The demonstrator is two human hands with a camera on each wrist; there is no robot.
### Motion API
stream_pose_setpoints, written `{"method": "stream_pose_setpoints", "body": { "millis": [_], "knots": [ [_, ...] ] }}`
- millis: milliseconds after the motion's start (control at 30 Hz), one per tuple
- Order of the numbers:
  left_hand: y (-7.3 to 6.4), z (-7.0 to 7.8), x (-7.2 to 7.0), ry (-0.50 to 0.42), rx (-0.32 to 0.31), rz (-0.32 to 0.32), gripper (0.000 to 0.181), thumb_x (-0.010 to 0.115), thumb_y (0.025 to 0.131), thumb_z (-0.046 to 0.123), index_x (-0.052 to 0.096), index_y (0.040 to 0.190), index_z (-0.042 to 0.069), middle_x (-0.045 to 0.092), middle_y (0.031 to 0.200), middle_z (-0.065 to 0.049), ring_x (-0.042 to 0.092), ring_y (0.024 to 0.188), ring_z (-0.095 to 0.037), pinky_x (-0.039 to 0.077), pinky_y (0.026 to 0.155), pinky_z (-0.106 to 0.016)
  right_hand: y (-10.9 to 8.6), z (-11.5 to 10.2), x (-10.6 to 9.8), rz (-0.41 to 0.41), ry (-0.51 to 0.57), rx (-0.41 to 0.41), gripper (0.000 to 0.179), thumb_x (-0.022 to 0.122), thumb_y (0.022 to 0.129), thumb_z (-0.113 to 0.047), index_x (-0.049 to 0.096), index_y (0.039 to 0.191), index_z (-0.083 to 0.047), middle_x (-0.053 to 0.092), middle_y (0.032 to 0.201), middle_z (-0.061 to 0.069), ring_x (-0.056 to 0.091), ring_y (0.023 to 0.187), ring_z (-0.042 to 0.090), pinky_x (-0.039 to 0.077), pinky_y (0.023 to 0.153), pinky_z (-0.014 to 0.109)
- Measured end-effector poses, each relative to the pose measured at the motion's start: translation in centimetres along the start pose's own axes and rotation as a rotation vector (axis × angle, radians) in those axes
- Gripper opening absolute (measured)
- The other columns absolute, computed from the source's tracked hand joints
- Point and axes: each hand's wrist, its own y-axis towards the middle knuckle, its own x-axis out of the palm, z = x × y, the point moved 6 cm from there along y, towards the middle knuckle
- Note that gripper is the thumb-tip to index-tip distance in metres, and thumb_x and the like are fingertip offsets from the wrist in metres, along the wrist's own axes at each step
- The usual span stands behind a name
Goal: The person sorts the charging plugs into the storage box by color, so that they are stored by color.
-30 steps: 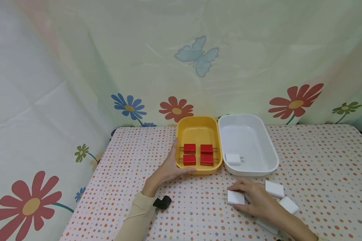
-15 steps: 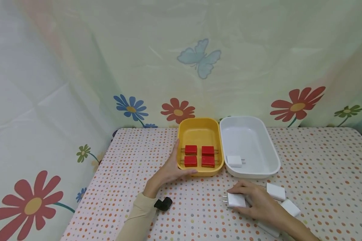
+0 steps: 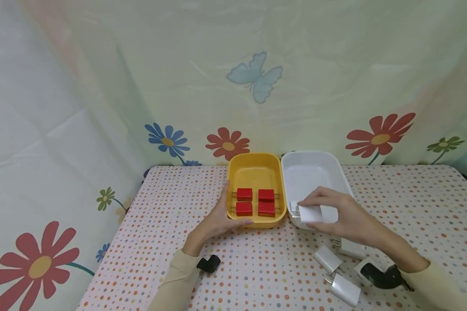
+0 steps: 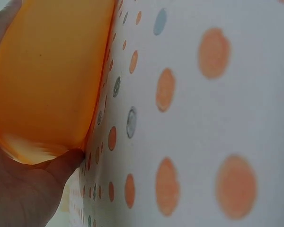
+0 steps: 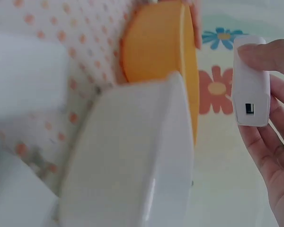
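My right hand (image 3: 346, 214) pinches a white USB charger plug (image 3: 310, 214) above the front of the white tray (image 3: 317, 152), prongs pointing left. In the right wrist view, the USB port on the end of the plug (image 5: 251, 85) shows, with my thumb on its face. Another white plug (image 3: 293, 204) lies in the tray, mostly hidden behind the held one. My left hand (image 3: 218, 218) holds the near left corner of the yellow tray (image 3: 256, 155), thumb along the front and fingers along the left side. Inside the yellow tray, several red charger plugs (image 3: 244, 194) lie in two columns.
Several white plugs lie on the dotted tablecloth before the white tray, including one plug (image 3: 327, 259) and another plug (image 3: 345, 289). A black wrist camera (image 3: 381, 275) partly covers one of them. Behind both trays stands a flowered curtain (image 3: 179, 86).
My right hand has lifted the white plug from the table and carried it forward over the white tray. More loose plugs are uncovered on the table. My left hand stays on the yellow tray.
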Motion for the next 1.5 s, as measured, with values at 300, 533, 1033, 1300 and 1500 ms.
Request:
{"method": "stream_pose_setpoints", "body": {
  "millis": [300,533,1033,1300,1500],
  "knots": [
    [0.1,0.1,0.1,0.004,0.002,-0.009,0.131,0.091,0.083,0.031,-0.008,0.168,0.022,0.023,0.170,-0.008,0.038,0.148,-0.024,0.039,0.118,-0.049,4.9,3.6,-2.2,-0.028,-0.037,0.039,0.045,0.093,0.075,-0.001,0.079,0.117,-0.007,0.072,0.109,0.000,0.061,0.096,0.016,0.057,0.080,0.025],
    [0.0,0.1,-0.1,0.029,-0.036,0.002,0.134,0.092,0.081,0.034,-0.009,0.168,0.021,0.020,0.171,-0.005,0.036,0.150,-0.023,0.036,0.120,-0.048,7.2,6.7,-1.2,-0.148,0.004,0.131,0.041,0.090,0.081,-0.005,0.077,0.119,-0.003,0.071,0.108,0.004,0.063,0.098,0.023,0.058,0.093,0.050],
    [0.4,0.3,0.1,-0.018,0.047,-0.026,0.132,0.092,0.081,0.029,-0.007,0.167,0.031,0.026,0.169,-0.008,0.041,0.146,-0.023,0.040,0.117,-0.044,9.0,11.1,3.0,-0.384,0.004,0.299,0.034,0.087,0.081,-0.001,0.074,0.112,0.004,0.072,0.105,0.011,0.065,0.099,0.031,0.057,0.094,0.051],
    [0.3,0.2,-0.1,0.013,0.040,-0.007,0.134,0.093,0.080,0.030,-0.008,0.168,0.025,0.025,0.170,-0.007,0.041,0.147,-0.021,0.041,0.117,-0.046,9.2,11.5,4.2,-0.424,0.014,0.291,0.034,0.088,0.080,-0.002,0.074,0.110,0.005,0.073,0.101,0.008,0.065,0.093,0.026,0.059,0.091,0.048],
    [0.3,0.2,0.0,0.007,0.046,-0.012,0.132,0.092,0.082,0.030,-0.007,0.168,0.023,0.026,0.169,-0.006,0.040,0.147,-0.023,0.041,0.117,-0.046,9.1,11.8,4.6,-0.430,0.014,0.302,0.033,0.088,0.079,-0.001,0.073,0.108,0.004,0.072,0.100,0.008,0.065,0.091,0.025,0.059,0.090,0.047]
  ]
}}
